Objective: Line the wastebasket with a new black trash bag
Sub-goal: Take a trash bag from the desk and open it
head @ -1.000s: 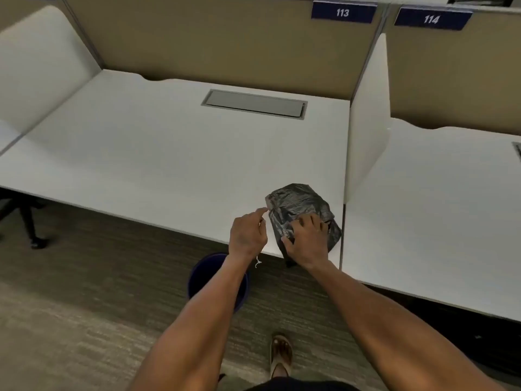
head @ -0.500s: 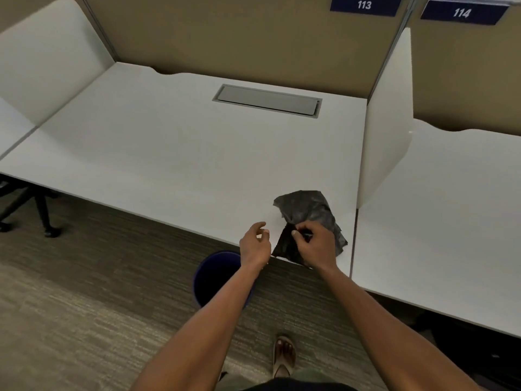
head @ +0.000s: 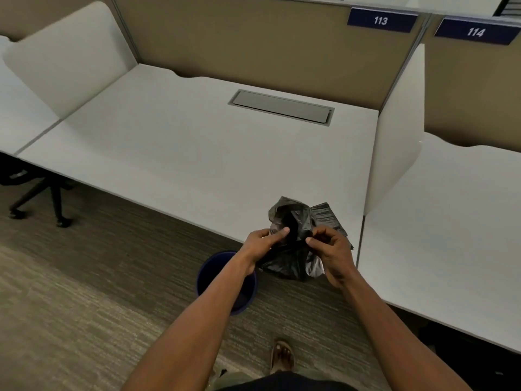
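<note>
We pinch the black trash bag (head: 293, 238) with both hands at once. Our left hand (head: 263, 244) closes thumb and fingers on the bag's left side, the thumb lying across the plastic and pointing right. Our right hand (head: 334, 249) clamps on the bag's right side, fingers curled inward toward the thumb, knuckles turned up and back toward us. The two hands sit close together at about the same height, with a crumpled fold of plastic bulging up between them and more of it hanging below in a loose bunch. Both forearms run bare from the bottom of the view and converge on the bag, the left one passing over the wastebasket (head: 225, 280).

The bag is held just at the near edge of the white desk (head: 183, 153), near its right corner. Behind the bag on the desk lies what looks like a flat folded pile of more black plastic (head: 328, 217). The wastebasket, dark blue and round, stands on the carpet (head: 70, 277) below the desk edge, under our left forearm, and shows no liner. A sandalled foot (head: 282, 355) is planted on the carpet below. A white divider (head: 394, 153) stands at the desk's right side, and signs reading 113 (head: 381, 20) and 114 (head: 475, 31) sit on the back partition
</note>
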A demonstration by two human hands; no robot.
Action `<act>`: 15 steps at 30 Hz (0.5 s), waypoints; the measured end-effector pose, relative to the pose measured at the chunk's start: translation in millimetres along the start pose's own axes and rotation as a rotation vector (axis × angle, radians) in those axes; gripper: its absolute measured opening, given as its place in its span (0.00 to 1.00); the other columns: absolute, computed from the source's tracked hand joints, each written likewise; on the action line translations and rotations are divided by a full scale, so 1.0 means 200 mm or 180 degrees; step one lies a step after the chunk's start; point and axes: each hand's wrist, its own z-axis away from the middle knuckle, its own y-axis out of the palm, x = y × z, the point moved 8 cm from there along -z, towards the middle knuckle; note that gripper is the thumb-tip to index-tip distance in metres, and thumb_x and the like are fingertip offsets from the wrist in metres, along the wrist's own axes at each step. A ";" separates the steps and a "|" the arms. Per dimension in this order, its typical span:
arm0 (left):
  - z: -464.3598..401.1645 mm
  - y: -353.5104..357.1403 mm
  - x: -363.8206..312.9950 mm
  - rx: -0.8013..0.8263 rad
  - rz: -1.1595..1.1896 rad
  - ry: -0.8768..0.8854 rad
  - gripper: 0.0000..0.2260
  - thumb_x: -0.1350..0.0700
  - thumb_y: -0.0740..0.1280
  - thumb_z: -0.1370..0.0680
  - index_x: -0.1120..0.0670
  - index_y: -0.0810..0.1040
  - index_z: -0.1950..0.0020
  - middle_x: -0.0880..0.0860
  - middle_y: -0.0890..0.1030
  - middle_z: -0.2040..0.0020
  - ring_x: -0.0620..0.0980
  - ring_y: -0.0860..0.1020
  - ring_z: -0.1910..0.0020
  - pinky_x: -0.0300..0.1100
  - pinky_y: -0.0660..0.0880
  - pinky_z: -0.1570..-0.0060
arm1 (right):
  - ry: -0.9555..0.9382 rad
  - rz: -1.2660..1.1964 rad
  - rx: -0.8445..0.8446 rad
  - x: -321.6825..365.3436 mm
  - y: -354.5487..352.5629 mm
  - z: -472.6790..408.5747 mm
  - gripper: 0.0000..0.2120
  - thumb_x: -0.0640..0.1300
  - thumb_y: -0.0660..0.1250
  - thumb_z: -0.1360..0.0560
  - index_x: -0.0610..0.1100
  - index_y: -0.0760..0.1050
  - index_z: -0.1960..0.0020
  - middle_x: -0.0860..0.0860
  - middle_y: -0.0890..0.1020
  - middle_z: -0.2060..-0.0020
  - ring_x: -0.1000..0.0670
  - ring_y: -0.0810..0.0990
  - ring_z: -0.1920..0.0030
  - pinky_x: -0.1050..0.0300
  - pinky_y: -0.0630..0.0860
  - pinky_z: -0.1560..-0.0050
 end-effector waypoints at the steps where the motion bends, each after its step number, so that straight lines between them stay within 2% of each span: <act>1: 0.01 -0.01 0.00 -0.0005 -0.0036 -0.0017 0.23 0.40 0.79 0.30 0.55 0.87 0.43 0.55 0.89 0.48 0.53 0.88 0.48 0.49 0.84 0.44 | 0.0031 -0.0042 0.0010 0.00 0.00 0.00 0.11 0.25 0.68 0.26 0.41 0.80 0.56 0.45 0.84 0.60 0.48 0.83 0.57 0.53 0.79 0.54; 3: 0.04 -0.04 0.01 -0.0098 -0.0003 -0.0056 0.19 0.46 0.79 0.27 0.58 0.87 0.43 0.57 0.89 0.51 0.55 0.88 0.51 0.47 0.85 0.51 | 0.0056 -0.0061 0.0083 0.01 0.02 0.01 0.14 0.22 0.64 0.27 0.39 0.78 0.53 0.46 0.85 0.61 0.48 0.83 0.58 0.53 0.80 0.56; 6: 0.10 -0.11 0.03 -0.0115 0.0184 -0.0083 0.17 0.51 0.80 0.27 0.60 0.86 0.44 0.58 0.89 0.51 0.57 0.88 0.50 0.49 0.86 0.49 | 0.0047 -0.0107 0.0241 0.05 0.07 0.03 0.20 0.18 0.59 0.29 0.38 0.78 0.47 0.47 0.85 0.62 0.49 0.84 0.60 0.58 0.80 0.62; 8: 0.14 -0.16 0.05 -0.0090 0.0243 -0.0129 0.15 0.54 0.79 0.27 0.61 0.86 0.44 0.58 0.90 0.52 0.56 0.89 0.53 0.47 0.86 0.51 | 0.0100 -0.0176 0.0302 0.08 0.11 0.05 0.24 0.17 0.56 0.29 0.39 0.79 0.45 0.46 0.86 0.61 0.50 0.84 0.61 0.61 0.79 0.67; 10: 0.18 -0.22 0.07 -0.0010 0.0231 -0.0213 0.13 0.57 0.78 0.26 0.61 0.87 0.44 0.59 0.89 0.52 0.54 0.88 0.57 0.46 0.85 0.53 | 0.0165 -0.0239 0.0332 0.08 0.15 0.05 0.25 0.19 0.55 0.29 0.39 0.80 0.45 0.44 0.85 0.58 0.48 0.83 0.59 0.60 0.79 0.66; 13: 0.25 -0.33 0.09 0.0024 0.0306 -0.0228 0.10 0.60 0.76 0.25 0.62 0.87 0.45 0.61 0.88 0.51 0.57 0.86 0.54 0.51 0.84 0.46 | 0.0295 -0.0270 0.0392 0.07 0.20 0.05 0.18 0.29 0.58 0.29 0.35 0.82 0.46 0.39 0.81 0.52 0.42 0.78 0.51 0.54 0.78 0.57; 15: 0.31 -0.43 0.08 -0.0093 0.0439 -0.0090 0.10 0.60 0.77 0.26 0.61 0.86 0.46 0.61 0.88 0.49 0.59 0.85 0.50 0.56 0.82 0.41 | 0.0351 -0.0310 0.0429 0.06 0.23 0.05 0.20 0.41 0.65 0.30 0.30 0.78 0.43 0.38 0.79 0.50 0.41 0.76 0.48 0.50 0.76 0.54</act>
